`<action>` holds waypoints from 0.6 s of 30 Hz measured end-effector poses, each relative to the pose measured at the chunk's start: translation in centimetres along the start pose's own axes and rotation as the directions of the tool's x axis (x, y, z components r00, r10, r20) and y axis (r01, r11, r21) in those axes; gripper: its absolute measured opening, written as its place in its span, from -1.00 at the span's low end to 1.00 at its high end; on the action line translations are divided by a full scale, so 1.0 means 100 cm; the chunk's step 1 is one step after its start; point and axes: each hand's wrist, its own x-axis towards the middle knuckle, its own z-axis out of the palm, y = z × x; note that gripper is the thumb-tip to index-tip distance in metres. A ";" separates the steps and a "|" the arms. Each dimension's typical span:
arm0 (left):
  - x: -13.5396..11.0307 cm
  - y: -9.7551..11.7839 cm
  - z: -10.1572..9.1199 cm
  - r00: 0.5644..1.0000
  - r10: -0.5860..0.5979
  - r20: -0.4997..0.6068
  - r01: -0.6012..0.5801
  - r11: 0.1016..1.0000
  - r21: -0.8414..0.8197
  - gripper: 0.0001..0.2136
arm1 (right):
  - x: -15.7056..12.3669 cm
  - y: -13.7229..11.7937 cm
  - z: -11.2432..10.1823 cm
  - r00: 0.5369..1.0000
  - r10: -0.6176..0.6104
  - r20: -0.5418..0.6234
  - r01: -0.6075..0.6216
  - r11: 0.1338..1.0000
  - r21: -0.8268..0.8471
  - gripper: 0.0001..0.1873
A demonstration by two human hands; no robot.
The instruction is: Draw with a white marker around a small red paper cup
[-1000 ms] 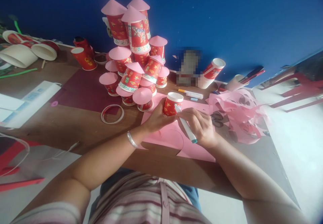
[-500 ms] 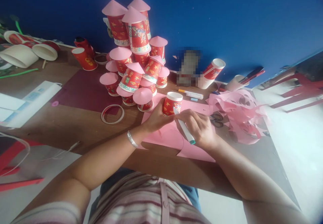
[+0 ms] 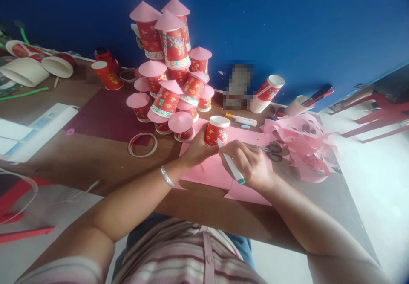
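Observation:
A red patterned paper cup (image 3: 217,130) stands mouth up on a pink paper sheet (image 3: 211,174) near the table's front edge. My left hand (image 3: 196,151) is closed around the cup's left side. My right hand (image 3: 251,163) grips a white marker with a teal end (image 3: 232,167), its tip against the cup's base on the right. A curved cut shows in the pink sheet below my hands.
A tower of red cups with pink cone lids (image 3: 169,71) rises behind. Scissors (image 3: 273,152) and pink paper scraps (image 3: 303,145) lie to the right. A tape ring (image 3: 142,144), another marker (image 3: 241,119), loose cups (image 3: 266,92) and a white box (image 3: 38,128) surround the work.
My right hand and the marker have slid a little leftward along the cup's base. The cup and my left hand have stayed put.

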 end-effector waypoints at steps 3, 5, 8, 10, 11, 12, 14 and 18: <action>0.000 0.001 0.000 1.000 -0.005 0.001 0.005 1.000 0.003 -0.30 | 0.000 0.000 0.000 1.000 0.003 0.009 -0.003 1.000 0.009 -0.76; 0.000 0.001 0.000 1.000 0.000 0.008 0.000 1.000 -0.006 -0.29 | 0.000 0.000 0.000 1.000 -0.002 0.009 0.002 1.000 0.006 -0.80; 0.001 -0.002 -0.001 1.000 0.004 0.008 -0.004 1.000 -0.003 -0.28 | 0.000 0.000 0.000 1.000 -0.012 0.007 0.012 1.000 -0.002 -0.84; 0.001 -0.004 -0.002 1.000 0.006 0.005 -0.006 1.000 0.003 -0.28 | 0.001 0.000 0.000 1.000 -0.011 0.002 0.011 1.000 -0.006 -0.84; 0.002 -0.005 -0.002 1.000 0.008 0.006 -0.008 1.000 0.008 -0.28 | 0.001 -0.001 0.000 1.000 -0.008 -0.002 0.008 1.000 -0.006 -0.84; 0.002 -0.005 -0.003 1.000 0.010 0.010 -0.010 1.000 0.013 -0.29 | 0.001 -0.001 0.000 1.000 -0.007 -0.004 0.007 1.000 -0.005 -0.84; 0.002 -0.006 -0.004 1.000 0.022 0.019 -0.023 1.000 0.016 -0.30 | 0.001 -0.001 0.000 1.000 -0.008 -0.006 0.008 1.000 -0.001 -0.85; 0.002 -0.007 -0.006 0.998 0.038 0.056 -0.038 0.999 -0.005 -0.32 | 0.001 0.000 -0.001 1.000 -0.006 0.001 0.006 1.000 0.007 -0.84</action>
